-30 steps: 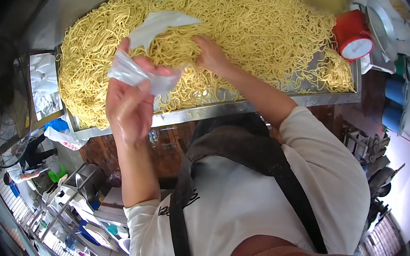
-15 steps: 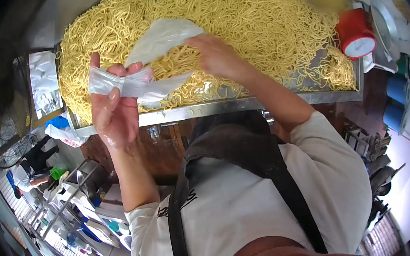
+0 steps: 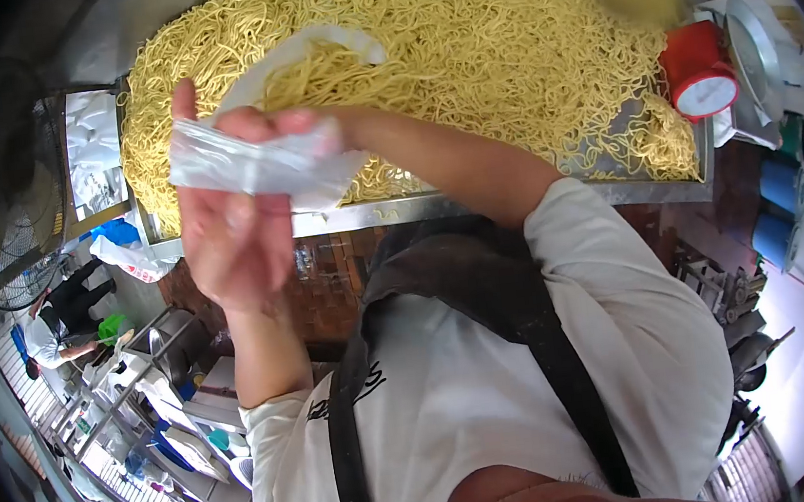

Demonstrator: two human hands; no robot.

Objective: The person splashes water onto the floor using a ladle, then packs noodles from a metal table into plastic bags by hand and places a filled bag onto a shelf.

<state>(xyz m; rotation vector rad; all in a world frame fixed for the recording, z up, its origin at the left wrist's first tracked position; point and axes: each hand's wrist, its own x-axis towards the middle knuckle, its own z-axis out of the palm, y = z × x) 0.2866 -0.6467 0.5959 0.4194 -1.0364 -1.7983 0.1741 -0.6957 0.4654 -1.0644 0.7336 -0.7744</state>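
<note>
My left hand (image 3: 241, 234), its index finger raised, grips a strip of clear plastic bag (image 3: 241, 165) stretched across its fingers. My right hand (image 3: 338, 128) has come up against the right end of this plastic, with its fingers blurred and partly hidden there. Behind both hands, a translucent plastic bag (image 3: 252, 82) lies with its mouth around a clump of yellow noodles. A wide spread of loose yellow noodles (image 3: 490, 65) surrounds it on a metal tray (image 3: 612, 194).
A red container (image 3: 700, 73) with a whitish end lies at the tray's right edge. Left of the tray are white plastic packets (image 3: 93, 156) and a fan (image 3: 4, 195). Farther left, a person (image 3: 61, 316) is near a green container (image 3: 114, 327). Blue bins (image 3: 775, 212) stand at right.
My right hand has moved left from the noodles to the plastic at my left hand. The bag behind has opened around noodles, where it lay flatter before.
</note>
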